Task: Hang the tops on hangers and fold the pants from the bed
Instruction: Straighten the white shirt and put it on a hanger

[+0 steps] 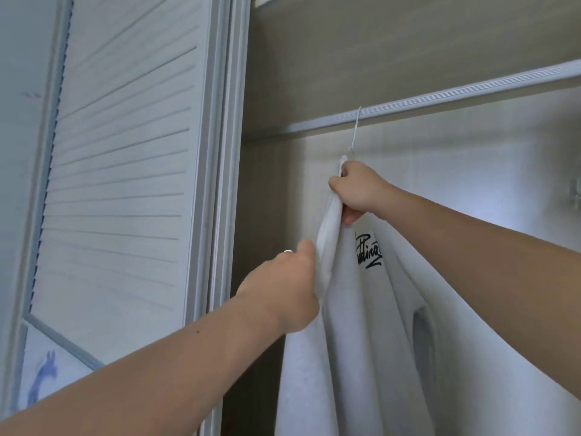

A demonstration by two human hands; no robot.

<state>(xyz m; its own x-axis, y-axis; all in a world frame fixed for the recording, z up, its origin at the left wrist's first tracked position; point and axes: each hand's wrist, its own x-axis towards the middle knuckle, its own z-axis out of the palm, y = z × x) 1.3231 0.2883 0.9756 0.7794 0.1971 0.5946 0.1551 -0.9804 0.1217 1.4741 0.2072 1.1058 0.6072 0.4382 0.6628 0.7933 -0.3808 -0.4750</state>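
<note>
A white top [361, 341] hangs inside the closet from a white hanger [354, 130], whose hook sits over the closet rail [440, 99]. The right grip [358, 191] is closed around the bunched neck of the top, just below the hook, which stands at 12 o'clock from it. At 7 o'clock from it, the left grip [283, 287], wearing a ring [288, 251], is curled on a long fold of the same top, holding its edge. A black handwritten print [367, 251] shows at 3 o'clock from the left grip. A slatted door [119, 152] stands at 9 o'clock.
</note>
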